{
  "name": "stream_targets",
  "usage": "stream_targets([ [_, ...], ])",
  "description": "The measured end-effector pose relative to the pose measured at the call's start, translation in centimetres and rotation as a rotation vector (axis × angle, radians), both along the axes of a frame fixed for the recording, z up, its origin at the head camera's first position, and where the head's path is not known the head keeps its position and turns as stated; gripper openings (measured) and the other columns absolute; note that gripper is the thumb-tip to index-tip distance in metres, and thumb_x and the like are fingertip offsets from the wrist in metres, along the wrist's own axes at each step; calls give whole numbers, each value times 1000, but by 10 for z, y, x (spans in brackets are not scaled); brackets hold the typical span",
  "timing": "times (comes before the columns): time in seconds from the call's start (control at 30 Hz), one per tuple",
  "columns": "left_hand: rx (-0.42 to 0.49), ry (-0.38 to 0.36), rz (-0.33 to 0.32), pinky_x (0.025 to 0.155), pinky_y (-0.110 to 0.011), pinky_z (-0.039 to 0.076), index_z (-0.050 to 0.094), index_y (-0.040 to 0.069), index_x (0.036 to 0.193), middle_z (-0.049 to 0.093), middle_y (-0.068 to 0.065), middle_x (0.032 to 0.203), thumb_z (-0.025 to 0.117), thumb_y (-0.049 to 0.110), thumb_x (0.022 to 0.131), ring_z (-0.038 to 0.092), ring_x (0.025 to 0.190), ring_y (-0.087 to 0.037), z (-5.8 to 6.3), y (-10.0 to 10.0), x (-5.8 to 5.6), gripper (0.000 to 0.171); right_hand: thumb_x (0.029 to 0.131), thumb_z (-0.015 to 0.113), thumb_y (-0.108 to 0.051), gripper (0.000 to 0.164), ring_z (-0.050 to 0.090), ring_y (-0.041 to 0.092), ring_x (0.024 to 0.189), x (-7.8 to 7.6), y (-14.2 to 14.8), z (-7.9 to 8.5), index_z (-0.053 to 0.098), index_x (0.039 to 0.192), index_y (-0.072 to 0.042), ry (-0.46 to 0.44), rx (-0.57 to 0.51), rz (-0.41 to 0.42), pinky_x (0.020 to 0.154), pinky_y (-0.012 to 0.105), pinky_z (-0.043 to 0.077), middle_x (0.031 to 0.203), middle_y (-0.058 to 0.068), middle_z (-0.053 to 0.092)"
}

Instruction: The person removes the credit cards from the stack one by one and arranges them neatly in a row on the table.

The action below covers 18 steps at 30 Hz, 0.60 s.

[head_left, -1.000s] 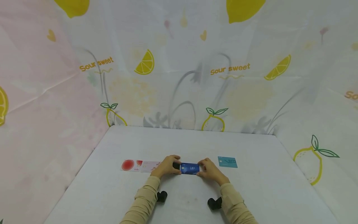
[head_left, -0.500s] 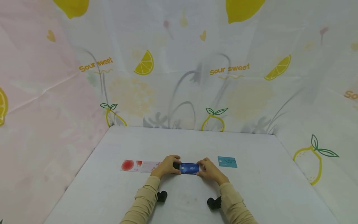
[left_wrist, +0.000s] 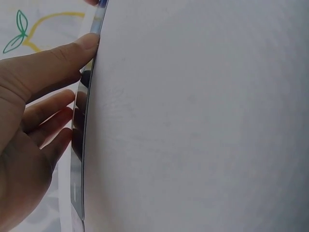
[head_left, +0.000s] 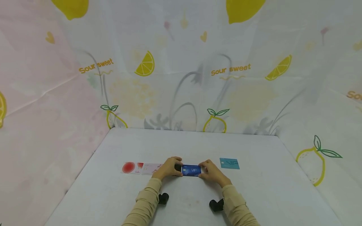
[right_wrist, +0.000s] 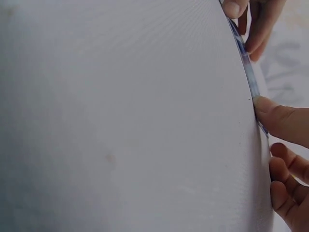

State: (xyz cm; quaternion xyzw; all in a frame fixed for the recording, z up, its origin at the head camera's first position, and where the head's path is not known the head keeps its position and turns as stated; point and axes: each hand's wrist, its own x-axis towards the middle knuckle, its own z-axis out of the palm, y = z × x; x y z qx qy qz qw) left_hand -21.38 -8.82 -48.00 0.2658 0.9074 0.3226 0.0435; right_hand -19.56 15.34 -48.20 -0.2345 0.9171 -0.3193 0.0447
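Note:
A blue VIP card [head_left: 191, 170] lies flat on the white table between my hands. My right hand [head_left: 212, 172] pinches its right end, thumb at the near edge and a finger at the far edge. To its left, end to end, is a black card [head_left: 178, 167], partly hidden by my left hand [head_left: 168, 167]. That hand grips the black card near where the two cards meet, thumb on the near edge. Seen edge-on in the left wrist view, the black card [left_wrist: 78, 159] is dark and shiny. The right wrist view shows the blue card's edge [right_wrist: 244, 53] along the tabletop.
Further left in the same row lie a pink patterned card [head_left: 147, 168] and a card with a red round print [head_left: 128, 167]. A teal VIP card [head_left: 229, 163] lies apart at the right, slightly farther back. Lemon-print cloth [head_left: 181, 84] walls the table's back and sides.

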Motion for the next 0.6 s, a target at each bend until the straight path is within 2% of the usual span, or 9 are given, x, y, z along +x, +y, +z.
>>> stream_targets([
  [0.2,0,-29,7,102,-51,37,68,-7,105,56,-23,124,84,15,67,48,119,-41,0,0,0,47,80,74,-11,40,50,17,81,-2,2,-1,60,114,2,6,-21,8,70,32,45,98,10,53],
  [0.3,-13,-22,10,102,-50,37,65,-7,111,56,-23,124,84,20,68,49,120,-40,0,1,0,55,79,74,-10,40,52,17,80,-3,2,-1,60,115,2,21,-48,-23,69,31,47,98,10,56],
  [0.47,34,-27,65,101,-49,39,57,-8,122,57,-23,124,82,28,71,50,120,-38,1,5,-1,67,80,74,-9,39,59,22,83,-3,3,6,60,115,4,63,-124,-64,72,35,51,97,12,61],
  [0.53,57,-12,80,100,-49,40,56,-9,123,57,-23,124,82,29,71,51,119,-38,2,7,-2,68,80,73,-9,41,60,25,84,-4,4,8,59,116,5,78,-148,-58,72,36,52,97,13,62],
  [0.6,63,36,74,99,-48,41,56,-10,122,58,-24,123,81,30,72,52,118,-38,5,9,-4,69,80,73,-10,42,61,26,85,-7,5,11,58,117,7,92,-165,-51,72,37,53,97,14,62],
])
